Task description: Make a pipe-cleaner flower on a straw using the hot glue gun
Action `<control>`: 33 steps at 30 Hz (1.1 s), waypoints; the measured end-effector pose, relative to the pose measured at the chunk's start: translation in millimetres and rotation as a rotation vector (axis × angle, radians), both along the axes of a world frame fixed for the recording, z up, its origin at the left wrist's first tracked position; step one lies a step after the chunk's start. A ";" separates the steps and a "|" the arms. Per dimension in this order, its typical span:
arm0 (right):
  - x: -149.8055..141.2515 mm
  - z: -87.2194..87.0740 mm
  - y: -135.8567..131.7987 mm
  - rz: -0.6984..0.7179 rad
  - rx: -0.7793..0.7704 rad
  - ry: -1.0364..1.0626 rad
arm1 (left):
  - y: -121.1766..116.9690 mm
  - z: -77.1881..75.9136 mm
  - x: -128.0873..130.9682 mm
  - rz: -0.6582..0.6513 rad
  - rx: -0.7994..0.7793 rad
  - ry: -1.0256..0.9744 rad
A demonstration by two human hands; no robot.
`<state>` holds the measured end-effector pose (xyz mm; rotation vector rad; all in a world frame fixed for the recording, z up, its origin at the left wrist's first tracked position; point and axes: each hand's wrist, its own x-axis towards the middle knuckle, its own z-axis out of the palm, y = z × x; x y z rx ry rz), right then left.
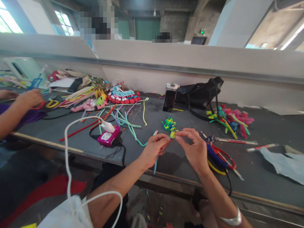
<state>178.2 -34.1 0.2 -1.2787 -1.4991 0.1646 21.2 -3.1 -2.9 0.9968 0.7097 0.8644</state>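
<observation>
Thumb and fingertips of my left hand (pixel 155 148) pinch a small yellow fuzzy piece (pixel 172 134), which looks like bent pipe cleaner. My right hand (pixel 193 148) meets it from the other side, thumb and index finger closed at its edge, the other fingers loosely curled. A light blue pipe cleaner (pixel 155 166) hangs below my left hand; whether the fingers hold it is hidden. Just beyond my fingertips lies a pile of short blue, green and yellow pieces (pixel 169 124). Beside my right wrist are pliers with blue grips (pixel 216 155) and red-handled scissors (pixel 229 158).
A magenta power adapter (pixel 109 136) with a white cable stands left, near loose pipe cleaners (pixel 125 122). A phone (pixel 169 100) leans on a cup before a black bag (pixel 201 93). Colourful fuzzy flowers (pixel 235 118) lie right. A co-worker's hand (pixel 30 98) is far left.
</observation>
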 end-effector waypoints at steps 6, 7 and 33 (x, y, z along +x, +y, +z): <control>-1.0 -1.6 0.1 -0.014 -0.001 -0.023 | 0.1 -1.1 -0.4 0.012 0.009 0.013; -1.1 -1.8 0.0 -0.021 -0.004 -0.031 | 0.2 -1.3 -0.5 0.014 0.008 0.014; -0.2 4.1 -5.4 -0.021 0.085 -0.091 | 3.9 -1.6 -5.2 0.013 -0.001 -0.058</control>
